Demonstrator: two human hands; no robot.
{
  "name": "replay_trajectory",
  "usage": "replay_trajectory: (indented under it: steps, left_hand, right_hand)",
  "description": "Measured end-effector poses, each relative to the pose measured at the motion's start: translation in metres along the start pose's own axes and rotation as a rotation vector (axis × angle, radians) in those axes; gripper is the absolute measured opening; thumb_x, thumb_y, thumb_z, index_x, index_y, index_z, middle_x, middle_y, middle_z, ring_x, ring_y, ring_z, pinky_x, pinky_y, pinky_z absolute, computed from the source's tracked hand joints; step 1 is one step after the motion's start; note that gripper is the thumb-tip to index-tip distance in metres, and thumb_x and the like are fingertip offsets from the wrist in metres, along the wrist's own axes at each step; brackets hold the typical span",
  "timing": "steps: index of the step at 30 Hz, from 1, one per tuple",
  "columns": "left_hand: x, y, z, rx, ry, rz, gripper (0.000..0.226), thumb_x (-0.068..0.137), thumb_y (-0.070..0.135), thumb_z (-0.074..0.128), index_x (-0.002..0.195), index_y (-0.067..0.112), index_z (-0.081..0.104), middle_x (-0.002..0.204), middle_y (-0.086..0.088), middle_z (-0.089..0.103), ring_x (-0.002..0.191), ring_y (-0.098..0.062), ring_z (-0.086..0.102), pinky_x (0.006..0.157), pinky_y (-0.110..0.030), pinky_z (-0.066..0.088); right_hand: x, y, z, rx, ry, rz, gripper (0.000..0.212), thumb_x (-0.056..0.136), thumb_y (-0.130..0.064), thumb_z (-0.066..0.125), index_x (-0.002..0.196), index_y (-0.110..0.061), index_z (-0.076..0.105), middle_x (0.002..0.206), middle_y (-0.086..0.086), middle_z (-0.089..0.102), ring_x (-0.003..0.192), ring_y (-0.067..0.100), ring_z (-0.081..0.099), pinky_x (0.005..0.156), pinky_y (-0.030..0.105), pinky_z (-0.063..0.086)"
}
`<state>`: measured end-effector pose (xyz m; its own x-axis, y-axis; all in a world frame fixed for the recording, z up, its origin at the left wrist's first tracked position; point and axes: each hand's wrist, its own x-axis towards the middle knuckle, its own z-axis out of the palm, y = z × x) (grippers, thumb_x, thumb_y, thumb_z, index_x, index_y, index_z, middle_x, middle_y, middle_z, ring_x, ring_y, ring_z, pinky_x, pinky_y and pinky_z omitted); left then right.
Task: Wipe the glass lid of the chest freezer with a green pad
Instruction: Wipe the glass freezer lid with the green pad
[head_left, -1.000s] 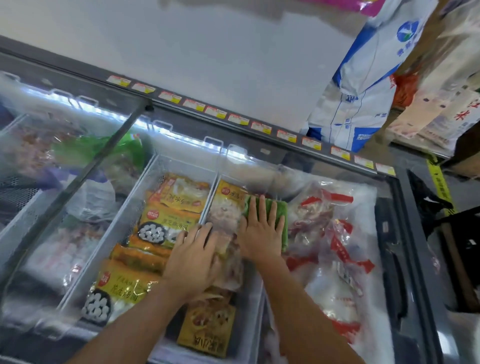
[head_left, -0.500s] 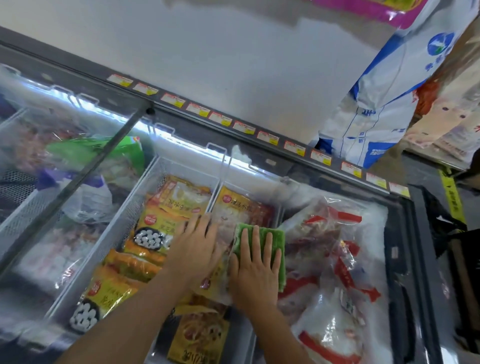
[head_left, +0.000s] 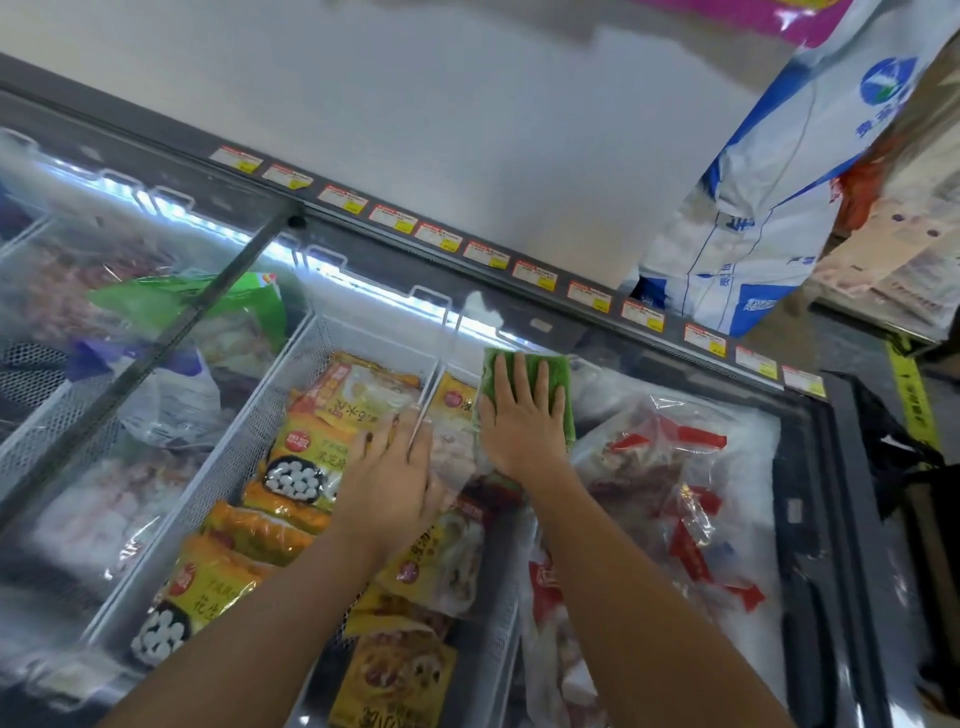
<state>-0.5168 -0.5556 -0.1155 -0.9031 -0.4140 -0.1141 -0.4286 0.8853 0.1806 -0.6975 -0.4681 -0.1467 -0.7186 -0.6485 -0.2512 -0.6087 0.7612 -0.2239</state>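
The chest freezer's glass lid (head_left: 717, 519) lies flat below me, with frozen food packs showing through it. My right hand (head_left: 522, 423) presses flat on a green pad (head_left: 558, 371) near the lid's far edge; the pad sticks out past my fingertips and along my hand's right side. My left hand (head_left: 397, 475) rests flat on the glass just left of it, fingers spread, holding nothing. The two hands lie close together and do not touch.
A dark frame bar (head_left: 171, 338) crosses the lid diagonally at left. Price labels (head_left: 535, 274) line the freezer's back rim under a white wall. A white and blue sack (head_left: 769, 208) stands at the back right. The freezer's dark right rim (head_left: 852, 519) borders black items.
My right hand has pushed the green pad away from me, toward the lid's far edge, after pulling it nearer half a second ago. The left hand stayed flat on the glass.
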Motion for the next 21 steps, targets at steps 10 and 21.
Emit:
replay_trajectory:
  steps: [10,21]
  left_hand:
    - [0.001,0.002,0.001,0.014,-0.006,-0.002,0.059,0.092,0.040,0.034,0.134,0.003,0.053,0.135,-0.017,0.056,0.123,-0.037,0.048,0.094,-0.050,0.043]
    - [-0.002,-0.032,-0.004,0.054,-0.043,-0.021,0.067,0.096,0.047,0.019,0.149,0.008,0.034,0.152,-0.014,0.038,0.138,-0.035,0.031,0.109,-0.049,0.030]
  right_hand:
    - [-0.068,0.010,0.024,0.000,0.193,0.297,0.072,0.099,-0.054,0.007,0.157,-0.014,-0.009,0.167,0.008,-0.010,0.151,0.026,-0.018,0.119,0.041,-0.020]
    - [0.010,-0.029,-0.007,0.145,0.119,0.498,0.069,0.103,-0.046,0.015,0.157,-0.010,-0.010,0.167,0.008,-0.013,0.151,0.035,-0.017,0.121,0.054,-0.009]
